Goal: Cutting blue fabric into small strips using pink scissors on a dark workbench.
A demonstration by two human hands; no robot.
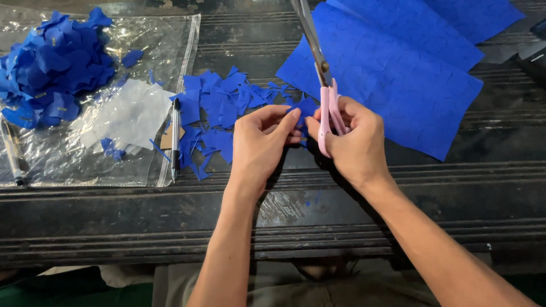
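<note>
Hands first: your right hand (pixel 355 142) is clenched through the pink handles of the scissors (pixel 325 91), blades pointing up and away, apparently closed, so the tips stay off your fingers. Your left hand (pixel 259 142) pinches a small blue piece (pixel 307 107) right at the scissor pivot, held between both hands above the dark slatted table (pixel 398 193). Large blue sheets (pixel 392 62) lie spread just behind, within reach. A clear plastic bag (pixel 142 153) at left carries the heap of cut blue pieces (pixel 54 65), keeping it apart from the loose scraps (pixel 219 108) near your left hand. A pen (pixel 176 136) rests on the bag's edge.
</note>
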